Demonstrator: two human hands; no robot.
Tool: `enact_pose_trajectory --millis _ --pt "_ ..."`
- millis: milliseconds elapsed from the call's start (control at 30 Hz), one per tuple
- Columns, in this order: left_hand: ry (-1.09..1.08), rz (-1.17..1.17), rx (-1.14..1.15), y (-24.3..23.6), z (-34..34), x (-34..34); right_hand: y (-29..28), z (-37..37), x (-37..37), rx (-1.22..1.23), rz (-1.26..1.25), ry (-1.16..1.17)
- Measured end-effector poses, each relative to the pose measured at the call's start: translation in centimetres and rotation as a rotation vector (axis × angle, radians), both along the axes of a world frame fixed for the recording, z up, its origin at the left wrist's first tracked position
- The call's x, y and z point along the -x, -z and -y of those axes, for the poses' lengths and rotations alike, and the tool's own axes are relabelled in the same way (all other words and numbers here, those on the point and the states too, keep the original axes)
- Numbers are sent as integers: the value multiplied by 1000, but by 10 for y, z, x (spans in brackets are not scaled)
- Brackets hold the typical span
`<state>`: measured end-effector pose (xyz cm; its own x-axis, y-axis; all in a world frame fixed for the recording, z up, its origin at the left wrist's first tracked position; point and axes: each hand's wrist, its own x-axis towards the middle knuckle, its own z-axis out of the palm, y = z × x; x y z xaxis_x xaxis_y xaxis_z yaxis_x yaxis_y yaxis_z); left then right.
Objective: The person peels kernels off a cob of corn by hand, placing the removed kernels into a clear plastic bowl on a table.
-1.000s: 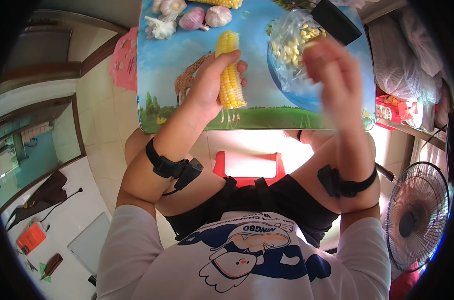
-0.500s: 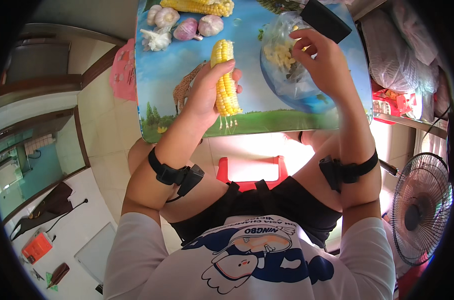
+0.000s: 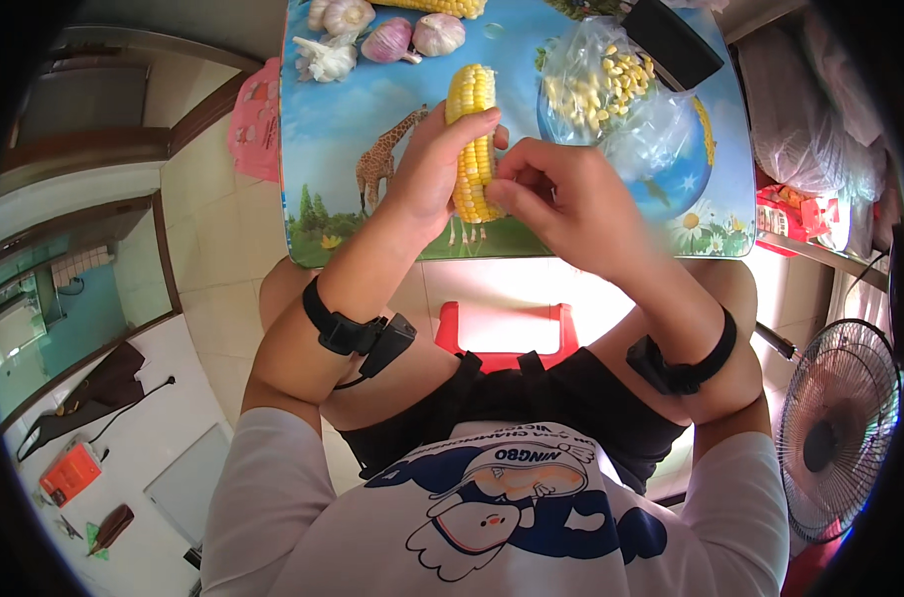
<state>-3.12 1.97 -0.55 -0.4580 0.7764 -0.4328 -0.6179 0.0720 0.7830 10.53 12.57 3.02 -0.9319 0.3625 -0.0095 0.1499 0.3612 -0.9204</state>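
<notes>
An ear of yellow corn (image 3: 474, 90) stands lengthwise in my left hand (image 3: 430, 169), whose thumb lies across it. My right hand (image 3: 561, 199) is beside it, fingers curled, thumb tip on the kernels at the cob's lower right side. To the right, loose kernels (image 3: 619, 82) lie in a clear plastic bag (image 3: 646, 139) over a round blue bowl (image 3: 676, 194). At the back left of the printed tabletop (image 3: 333, 169) are several garlic bulbs (image 3: 439, 33) and another ear of corn (image 3: 442, 5).
A black rectangular object (image 3: 671, 45) sits at the table's back right. Plastic bags (image 3: 800, 119) are piled beside the table. A standing fan (image 3: 835, 428) is at my lower right. A red stool (image 3: 507, 353) shows below the table, between my legs.
My right hand has come down and left from over the bag of kernels onto the corn in my left hand. The bag's contents show more clearly.
</notes>
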Motion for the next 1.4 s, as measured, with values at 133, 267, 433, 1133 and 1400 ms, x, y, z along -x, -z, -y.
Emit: enact_pose_trajectory --millis 133,267,433,1133,1400 --pt "7 -107 28 -2 -1 -2 3 0 4 -25 129 -27" --pt "-1 -104 10 -1 -1 -2 4 2 3 18 156 -41" --pt "-26 -113 17 -4 -4 -5 11 9 3 -301 34 -43" --pt "-74 6 32 7 -2 3 28 12 13 -495 -139 26" --pt "-84 121 20 9 0 11 34 13 23 -774 -279 86"
